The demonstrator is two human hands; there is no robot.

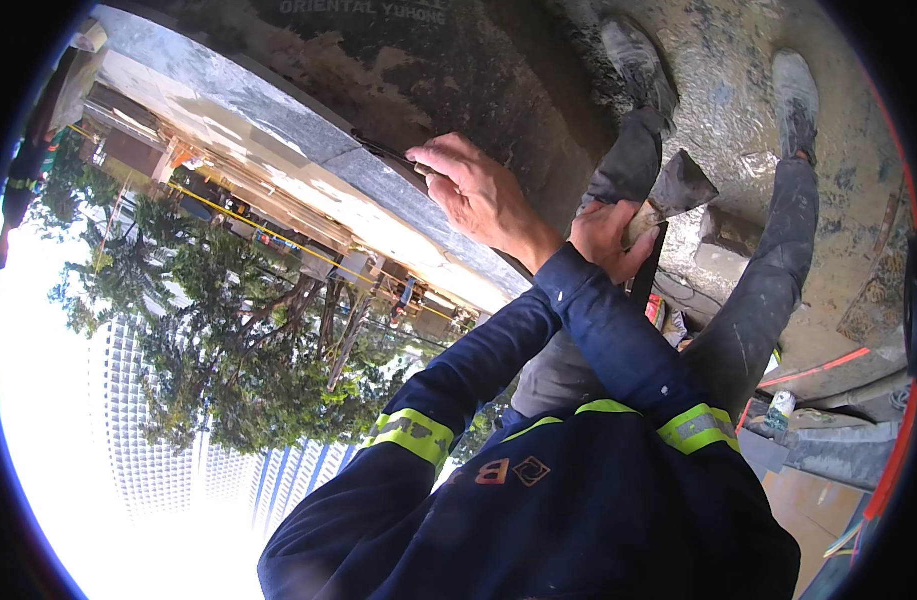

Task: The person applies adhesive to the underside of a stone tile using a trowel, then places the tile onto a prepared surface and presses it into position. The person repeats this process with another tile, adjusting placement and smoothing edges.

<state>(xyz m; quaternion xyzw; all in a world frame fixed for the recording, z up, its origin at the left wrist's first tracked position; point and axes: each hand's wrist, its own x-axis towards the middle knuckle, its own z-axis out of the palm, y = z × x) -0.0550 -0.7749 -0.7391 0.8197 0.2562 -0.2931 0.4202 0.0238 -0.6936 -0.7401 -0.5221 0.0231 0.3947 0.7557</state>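
My arms cross in front of me, the right forearm over the left. My right hand (483, 200) reaches to the left and is closed around a slim tool with a thin dark blade, its edge lying along the grey edge strip (278, 115) of a wall. Most of that tool is hidden by the fingers. My left hand (610, 238), by my knee, is closed on the pale handle of a trowel (684, 185) with a broad grey-crusted blade. A dark straight strip runs down beside this hand, partly covered by my sleeve.
Dark, patchy wall surface (408, 70) lies past my right hand. My shoes stand on wet, grey-smeared ground (723, 90). A grey block (730, 232) sits between my legs. A red hose or cord (888, 470) curves along the right. Trees and tall buildings appear beyond the wall.
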